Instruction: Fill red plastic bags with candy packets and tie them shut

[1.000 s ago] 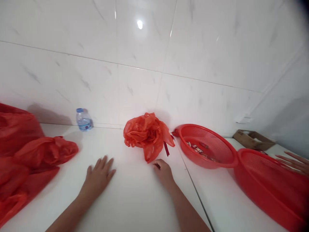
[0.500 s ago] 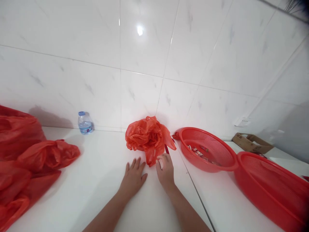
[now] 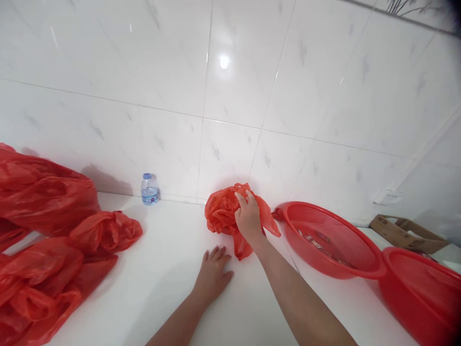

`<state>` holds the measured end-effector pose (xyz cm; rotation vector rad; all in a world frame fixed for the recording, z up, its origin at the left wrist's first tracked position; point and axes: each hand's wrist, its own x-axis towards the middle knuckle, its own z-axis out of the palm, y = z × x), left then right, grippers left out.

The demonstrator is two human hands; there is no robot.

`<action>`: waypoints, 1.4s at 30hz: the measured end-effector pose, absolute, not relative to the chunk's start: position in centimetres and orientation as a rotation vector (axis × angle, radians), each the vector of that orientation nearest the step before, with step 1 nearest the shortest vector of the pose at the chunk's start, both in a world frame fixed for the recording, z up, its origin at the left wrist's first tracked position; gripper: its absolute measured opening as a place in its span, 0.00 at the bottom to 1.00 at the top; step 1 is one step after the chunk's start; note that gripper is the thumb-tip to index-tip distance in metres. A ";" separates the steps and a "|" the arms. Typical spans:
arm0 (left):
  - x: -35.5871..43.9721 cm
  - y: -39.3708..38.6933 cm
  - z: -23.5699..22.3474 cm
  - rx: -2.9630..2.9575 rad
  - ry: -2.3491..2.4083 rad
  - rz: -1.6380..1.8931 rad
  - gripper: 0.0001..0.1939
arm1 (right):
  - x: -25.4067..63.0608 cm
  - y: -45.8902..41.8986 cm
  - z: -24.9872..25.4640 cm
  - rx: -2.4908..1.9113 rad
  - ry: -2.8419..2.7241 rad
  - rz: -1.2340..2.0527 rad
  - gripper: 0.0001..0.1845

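A crumpled red plastic bag [image 3: 224, 211] lies against the foot of the tiled wall, in the middle of the white table [image 3: 169, 269]. Over its right side reaches my right hand [image 3: 248, 216], fingers apart and partly bent; whether they touch the plastic I cannot tell. The hand hides part of the bag. My left hand [image 3: 213, 274] rests flat on the table in front of the bag, fingers spread and holding nothing.
Large red plastic bags [image 3: 54, 192] fill the left side. A small water bottle [image 3: 149, 190] with a blue cap stands by the wall. To the right are a red basket [image 3: 334, 230] with small packets inside, another red basket [image 3: 414, 298] and a cardboard box [image 3: 406, 233].
My right hand has moved up and forward from the table in front of the bag to over it. My left hand stays flat. The whole view has shifted, moving things rightward.
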<state>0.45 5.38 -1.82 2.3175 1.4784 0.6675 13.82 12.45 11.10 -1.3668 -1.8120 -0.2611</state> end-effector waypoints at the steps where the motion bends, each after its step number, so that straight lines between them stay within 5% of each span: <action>1: 0.4 5.4 -1.8 2.309 1.473 0.682 0.22 | 13.7 12.7 11.7 -1.359 -1.810 -0.285 0.24; 10: 0.2 5.7 -2.2 2.248 1.455 0.801 0.21 | 11.8 14.6 12.1 -1.534 -2.032 -0.087 0.20; 13: 0.2 5.7 -2.2 2.234 1.455 0.823 0.21 | 12.7 15.3 11.1 -1.605 -1.958 -0.036 0.08; 21: 0.2 6.0 -2.3 2.199 1.426 0.822 0.21 | 15.7 14.0 12.1 -1.443 -1.511 0.082 0.19; 25: 0.0 6.2 -2.4 2.036 1.338 1.069 0.30 | 16.6 10.5 11.9 -1.185 -1.391 0.050 0.20; 30: -0.5 6.0 -1.1 1.507 0.923 1.302 0.36 | 17.6 3.5 7.9 -0.980 -1.608 0.151 0.25; 34: -0.6 5.4 -0.4 1.040 0.615 1.096 0.27 | 18.6 -0.7 3.2 -1.016 -1.601 0.552 0.20; 42: -0.3 3.4 1.6 1.147 0.402 0.727 0.33 | 20.8 -2.0 -2.7 -1.327 -1.626 0.839 0.19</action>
